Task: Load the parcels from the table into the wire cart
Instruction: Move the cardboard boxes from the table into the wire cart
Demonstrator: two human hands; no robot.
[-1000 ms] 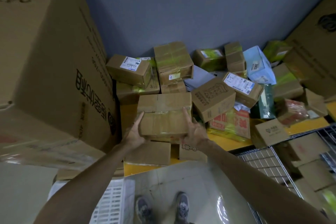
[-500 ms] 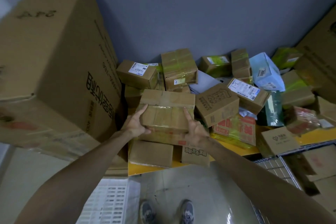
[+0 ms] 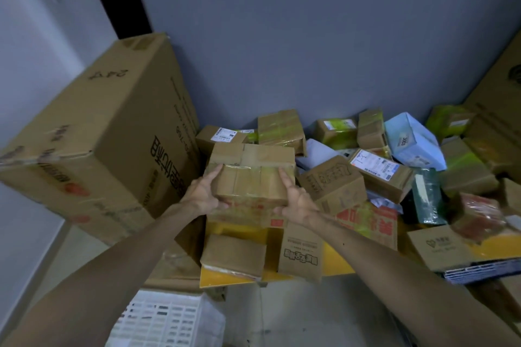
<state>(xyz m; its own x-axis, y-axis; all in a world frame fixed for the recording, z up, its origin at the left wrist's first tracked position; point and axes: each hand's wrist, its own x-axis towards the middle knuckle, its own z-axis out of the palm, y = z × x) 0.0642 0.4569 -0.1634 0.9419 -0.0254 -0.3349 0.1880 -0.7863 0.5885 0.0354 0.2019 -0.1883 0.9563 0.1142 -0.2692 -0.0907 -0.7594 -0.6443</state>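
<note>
I hold a taped brown cardboard parcel (image 3: 251,175) with both hands, lifted above the front of the yellow table (image 3: 338,259). My left hand (image 3: 203,191) grips its left side and my right hand (image 3: 296,200) grips its right side, thumbs on top. Several more parcels are heaped on the table behind and to the right, among them a brown printed box (image 3: 332,180), a labelled box (image 3: 380,172) and a pale blue bag (image 3: 411,141). A dark edge (image 3: 479,270) at the lower right may belong to the wire cart; I cannot tell.
A very large cardboard carton (image 3: 93,146) leans at the left against the grey wall (image 3: 310,36). Two flat boxes (image 3: 234,256) (image 3: 301,253) sit at the table's front edge. A white slatted crate (image 3: 166,318) stands on the floor below.
Both hands have raised the parcel off the pile. The view has tilted up, so more wall shows and the wire cart at the lower right has slipped out of frame.
</note>
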